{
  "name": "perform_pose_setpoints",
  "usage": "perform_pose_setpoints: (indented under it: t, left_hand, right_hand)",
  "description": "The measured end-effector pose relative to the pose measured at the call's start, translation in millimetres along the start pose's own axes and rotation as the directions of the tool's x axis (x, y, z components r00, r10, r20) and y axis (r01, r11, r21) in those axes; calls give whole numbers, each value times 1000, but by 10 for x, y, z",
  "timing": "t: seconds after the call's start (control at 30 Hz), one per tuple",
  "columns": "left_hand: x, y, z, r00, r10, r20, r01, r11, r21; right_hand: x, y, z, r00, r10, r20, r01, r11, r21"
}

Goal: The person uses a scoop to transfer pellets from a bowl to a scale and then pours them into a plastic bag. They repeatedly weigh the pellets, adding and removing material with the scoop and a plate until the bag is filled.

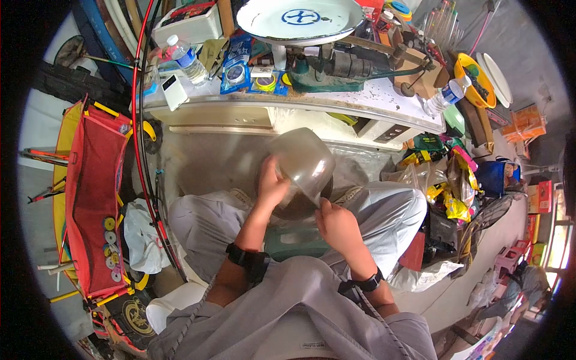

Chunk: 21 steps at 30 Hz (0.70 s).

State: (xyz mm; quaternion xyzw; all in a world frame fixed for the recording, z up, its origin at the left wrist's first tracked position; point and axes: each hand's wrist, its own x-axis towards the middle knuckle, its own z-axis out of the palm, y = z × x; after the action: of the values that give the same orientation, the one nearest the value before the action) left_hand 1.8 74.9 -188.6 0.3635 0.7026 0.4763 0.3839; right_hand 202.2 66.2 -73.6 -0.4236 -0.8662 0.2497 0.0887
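I sit with my knees apart and hold a clear, greyish plastic bowl (302, 162) tipped upside down between them. My left hand (271, 185) grips its left side. My right hand (337, 223) holds its lower rim. Under the tilted bowl sits a dark round bowl (298, 207), partly hidden by the clear one and my hands. A black band is on each wrist.
A cluttered white counter (384, 99) stands ahead with a green scale and its white pan (300, 19), water bottles (187, 59) and packets. A red fabric cart (95, 192) is at my left. Bags and snack packets (451, 180) pile at my right.
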Motion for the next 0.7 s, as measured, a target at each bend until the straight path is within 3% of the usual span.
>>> perform_pose_setpoints:
  t: [0.1, 0.17, 0.2, 0.27, 0.3, 0.37, 0.5, 0.57, 0.7]
  left_hand:
    - [11, 25, 18, 996, 94, -6, -93, 983, -158]
    - [-64, 263, -36, 955, 293, -45, -285, 948, 142]
    - [-79, 312, -40, 955, 295, -43, -286, 948, 141]
    - [-100, 362, -40, 998, 46, -41, -47, 998, -31]
    - [-76, 292, -41, 998, 46, -40, -47, 998, -31]
    - [-8, 99, -48, 943, 329, -42, -329, 944, -1]
    - [-118, 357, -86, 976, 215, -16, -215, 966, -140]
    - [-126, 347, -134, 953, 297, 61, -298, 954, 20]
    - [-71, 164, -111, 929, 369, 29, -369, 929, -11]
  right_hand:
    - [-25, 32, 50, 998, -42, -56, 42, 999, -13]
    - [-25, 17, 38, 999, -38, -36, 37, 998, -42]
    - [-25, 3, 30, 999, -36, -12, 35, 997, -72]
    - [-22, -21, 16, 999, -47, -18, 45, 996, -83]
    - [-19, -34, 15, 998, -60, -23, 58, 994, -93]
    - [-21, -68, 33, 998, -63, -28, 61, 994, -95]
    - [-28, -111, 67, 997, -73, -5, 71, 991, -110]
    - [-33, -115, 102, 996, -82, -18, 80, 994, -78]
    - [-21, -136, 121, 991, -101, -82, 102, 995, 11]
